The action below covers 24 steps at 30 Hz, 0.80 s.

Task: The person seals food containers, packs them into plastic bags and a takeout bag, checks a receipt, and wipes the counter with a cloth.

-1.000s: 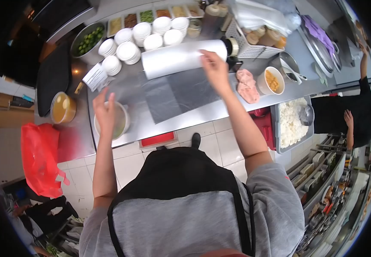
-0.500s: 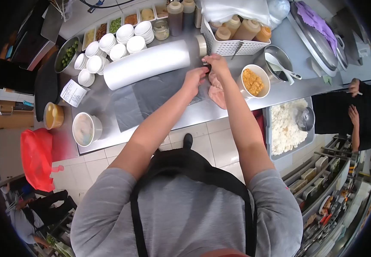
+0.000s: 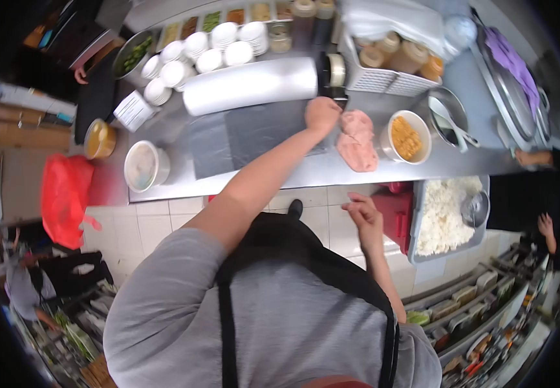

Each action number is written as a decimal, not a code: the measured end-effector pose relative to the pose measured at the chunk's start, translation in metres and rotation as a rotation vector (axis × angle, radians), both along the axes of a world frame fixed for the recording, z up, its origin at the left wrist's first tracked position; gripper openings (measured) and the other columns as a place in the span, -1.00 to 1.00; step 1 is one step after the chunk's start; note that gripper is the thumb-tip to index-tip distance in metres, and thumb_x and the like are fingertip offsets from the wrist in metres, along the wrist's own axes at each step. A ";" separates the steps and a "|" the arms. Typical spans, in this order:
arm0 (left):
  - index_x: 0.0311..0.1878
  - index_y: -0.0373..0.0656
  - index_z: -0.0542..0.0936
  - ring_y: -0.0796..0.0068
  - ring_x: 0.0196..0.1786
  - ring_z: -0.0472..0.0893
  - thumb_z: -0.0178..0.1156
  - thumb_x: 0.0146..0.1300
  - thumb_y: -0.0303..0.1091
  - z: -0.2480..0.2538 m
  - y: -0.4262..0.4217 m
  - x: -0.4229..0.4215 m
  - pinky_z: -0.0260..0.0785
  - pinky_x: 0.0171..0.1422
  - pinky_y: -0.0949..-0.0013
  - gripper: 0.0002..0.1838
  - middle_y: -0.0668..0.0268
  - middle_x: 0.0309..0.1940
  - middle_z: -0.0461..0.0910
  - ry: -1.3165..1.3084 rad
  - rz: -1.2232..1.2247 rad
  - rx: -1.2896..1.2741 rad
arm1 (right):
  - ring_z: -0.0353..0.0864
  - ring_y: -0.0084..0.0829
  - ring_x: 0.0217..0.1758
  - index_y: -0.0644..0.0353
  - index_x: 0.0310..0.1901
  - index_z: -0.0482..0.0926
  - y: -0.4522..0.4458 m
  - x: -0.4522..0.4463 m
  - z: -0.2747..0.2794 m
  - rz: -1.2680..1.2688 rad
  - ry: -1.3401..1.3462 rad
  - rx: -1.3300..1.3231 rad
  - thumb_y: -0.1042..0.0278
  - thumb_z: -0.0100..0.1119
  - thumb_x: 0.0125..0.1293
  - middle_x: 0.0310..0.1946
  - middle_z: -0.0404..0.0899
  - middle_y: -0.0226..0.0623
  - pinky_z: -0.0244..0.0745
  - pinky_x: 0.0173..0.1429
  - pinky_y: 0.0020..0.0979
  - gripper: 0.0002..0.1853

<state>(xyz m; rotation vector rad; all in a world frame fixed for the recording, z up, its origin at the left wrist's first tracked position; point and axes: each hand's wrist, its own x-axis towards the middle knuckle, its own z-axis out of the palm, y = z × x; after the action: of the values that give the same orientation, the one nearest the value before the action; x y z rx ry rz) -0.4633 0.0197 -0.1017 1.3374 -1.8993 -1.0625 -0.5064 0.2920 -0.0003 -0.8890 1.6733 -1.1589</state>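
My left hand (image 3: 323, 116) is closed at the front end of a black tape dispenser (image 3: 341, 94) that carries a pale roll of tape; whatever its fingertips grip is hidden. My right hand (image 3: 365, 218) hangs over the floor in front of the counter, its fingers loosely bent and apart, with nothing visible in them. Just right of my left hand lies a crumpled pink cloth-like bundle (image 3: 357, 143). Under my left forearm a dark grey plastic sheet (image 3: 241, 139) is spread on the counter. Behind it lies a big white roll of plastic (image 3: 251, 85).
A tub of orange-yellow food (image 3: 405, 137) and a metal pot (image 3: 458, 107) stand right; a lidded tub (image 3: 146, 167) stands left. Stacked white cups (image 3: 196, 46) and a bottle basket (image 3: 393, 81) line the back. A rice bin (image 3: 448, 216) sits lower right. Co-workers are at the sides.
My right hand has left the tape dispenser and drawn back toward my body. My left hand has moved to the dispenser's front. The view has shifted.
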 end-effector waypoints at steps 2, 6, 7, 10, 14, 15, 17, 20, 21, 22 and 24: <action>-0.53 -0.13 0.64 0.21 -0.42 0.59 0.26 -0.11 -0.25 0.014 0.004 0.001 0.41 -0.29 0.21 -0.85 0.15 -0.51 0.60 -0.198 0.018 -0.122 | 0.43 -0.46 -0.05 0.28 -0.36 0.63 -0.007 -0.001 0.002 0.004 0.021 -0.018 0.50 0.10 0.17 -0.10 0.49 -0.23 0.31 -0.02 -0.51 -0.89; -0.45 -0.22 0.63 0.48 -0.48 0.56 0.27 -0.06 -0.41 0.063 0.001 0.055 0.39 -0.33 0.39 -0.89 0.25 -0.56 0.59 0.250 0.010 -0.066 | 0.49 -0.57 -0.32 0.35 -0.32 0.59 -0.008 0.012 -0.012 0.091 -0.121 0.041 0.51 0.14 0.16 -0.42 0.56 -0.35 0.35 -0.18 -0.59 -0.89; -0.42 -0.23 0.63 0.57 -0.48 0.53 0.28 -0.06 -0.45 0.080 -0.002 0.075 0.38 -0.33 0.45 -0.90 0.30 -0.57 0.59 0.468 -0.015 0.005 | 0.49 -0.60 -0.38 0.35 -0.31 0.59 -0.011 0.020 -0.014 0.102 -0.202 0.074 0.51 0.14 0.16 -0.50 0.55 -0.38 0.36 -0.23 -0.60 -0.89; -0.31 -0.25 0.61 0.62 -0.34 0.51 0.29 -0.05 -0.49 0.118 -0.011 0.177 0.34 -0.21 0.53 -0.82 0.34 -0.40 0.60 0.798 0.003 0.244 | 0.46 -0.64 -0.46 0.35 -0.31 0.58 -0.043 0.063 -0.014 0.246 -0.119 0.110 0.49 0.15 0.16 -0.55 0.54 -0.39 0.34 -0.32 -0.61 -0.88; -0.25 -0.19 0.60 0.62 -0.24 0.51 0.28 -0.02 -0.42 0.160 -0.002 0.348 0.25 -0.21 0.54 -0.78 0.35 -0.27 0.61 0.738 0.410 0.327 | 0.47 -0.63 -0.47 0.35 -0.31 0.59 -0.114 0.156 -0.009 0.577 -0.106 0.023 0.45 0.17 0.16 -0.53 0.55 -0.37 0.35 -0.35 -0.62 -0.86; -0.25 -0.17 0.60 0.63 -0.22 0.50 0.29 -0.03 -0.42 0.151 -0.003 0.391 0.24 -0.21 0.54 -0.78 0.35 -0.25 0.61 0.739 0.481 0.262 | 0.48 -0.62 -0.45 0.35 -0.31 0.58 -0.131 0.183 -0.015 0.672 -0.110 0.003 0.43 0.18 0.15 -0.51 0.56 -0.34 0.37 -0.34 -0.61 -0.85; -0.26 -0.16 0.60 0.64 -0.22 0.50 0.29 -0.02 -0.42 0.130 -0.010 0.468 0.22 -0.23 0.55 -0.80 0.36 -0.26 0.61 0.726 0.620 0.168 | 0.47 -0.63 -0.49 0.35 -0.34 0.59 -0.159 0.243 -0.021 0.764 -0.157 0.003 0.41 0.20 0.14 -0.54 0.55 -0.35 0.37 -0.37 -0.61 -0.84; -0.27 -0.17 0.60 0.63 -0.27 0.52 0.28 -0.01 -0.45 0.098 -0.023 0.547 0.22 -0.25 0.57 -0.81 0.35 -0.29 0.62 0.708 0.722 0.142 | 0.46 -0.63 -0.51 0.35 -0.40 0.59 -0.190 0.317 -0.024 0.796 -0.174 0.076 0.38 0.22 0.14 -0.58 0.53 -0.36 0.37 -0.38 -0.61 -0.83; -0.28 -0.18 0.60 0.62 -0.30 0.53 0.28 -0.01 -0.46 0.084 -0.028 0.565 0.23 -0.25 0.57 -0.82 0.34 -0.31 0.62 0.693 0.751 0.150 | 0.45 -0.63 -0.53 0.34 -0.43 0.59 -0.199 0.335 -0.027 0.819 -0.158 0.142 0.35 0.23 0.12 -0.61 0.52 -0.37 0.37 -0.39 -0.62 -0.82; -0.28 -0.18 0.60 0.62 -0.30 0.53 0.28 -0.01 -0.46 0.070 -0.031 0.575 0.23 -0.25 0.57 -0.82 0.34 -0.31 0.62 0.697 0.747 0.145 | 0.45 -0.62 -0.55 0.33 -0.46 0.59 -0.206 0.349 -0.032 0.838 -0.142 0.207 0.33 0.24 0.11 -0.63 0.51 -0.37 0.37 -0.41 -0.62 -0.80; -0.31 -0.18 0.59 0.59 -0.39 0.55 0.28 -0.02 -0.48 0.042 -0.037 0.584 0.28 -0.34 0.54 -0.84 0.35 -0.37 0.62 0.607 0.764 0.243 | 0.46 -0.63 -0.56 0.32 -0.46 0.60 -0.218 0.366 -0.053 0.853 -0.040 0.237 0.31 0.25 0.11 -0.63 0.52 -0.36 0.37 -0.44 -0.62 -0.79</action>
<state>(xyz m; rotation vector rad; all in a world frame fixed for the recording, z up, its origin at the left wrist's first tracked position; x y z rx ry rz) 0.1210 -0.0168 -0.0601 1.4636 -0.7337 -1.1172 -0.1408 0.0742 -0.0533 -1.2333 1.1522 -0.3837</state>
